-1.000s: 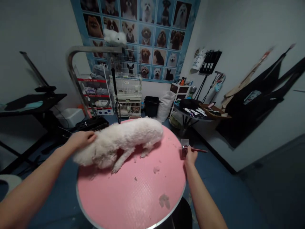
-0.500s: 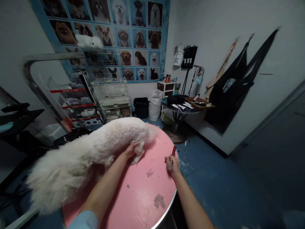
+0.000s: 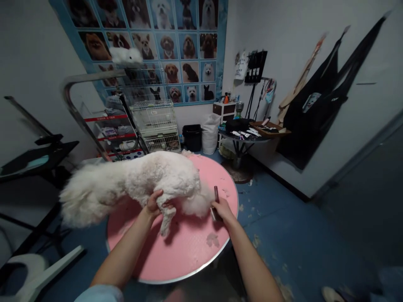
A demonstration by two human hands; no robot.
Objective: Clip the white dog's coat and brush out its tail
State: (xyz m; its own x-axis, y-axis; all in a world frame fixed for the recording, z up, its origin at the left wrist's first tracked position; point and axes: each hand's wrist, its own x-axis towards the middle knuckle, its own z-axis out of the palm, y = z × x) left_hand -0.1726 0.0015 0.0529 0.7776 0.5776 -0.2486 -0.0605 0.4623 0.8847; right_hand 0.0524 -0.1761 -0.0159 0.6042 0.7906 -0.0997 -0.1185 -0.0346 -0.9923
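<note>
A small white fluffy dog (image 3: 135,180) stands on a round pink grooming table (image 3: 189,247). My left hand (image 3: 153,202) is closed around the dog's hind leg, lifting it a little off the tabletop. My right hand (image 3: 222,208) grips a dark red-handled grooming brush (image 3: 215,197) held against the fur at the dog's rear. Small tufts of cut hair (image 3: 213,239) lie on the pink surface near my right wrist.
A metal grooming arm (image 3: 82,105) arches over the table's far left. Behind stand wire cages (image 3: 155,126), a shelf rack, a black bin (image 3: 192,137) and a white sack. A side table with tools (image 3: 248,135) stands at the right. Black aprons hang on the right wall.
My left hand went from the dog's back to under its belly and now holds its hind leg. My right hand brought the brush in against the dog's rear. The view shifted.
</note>
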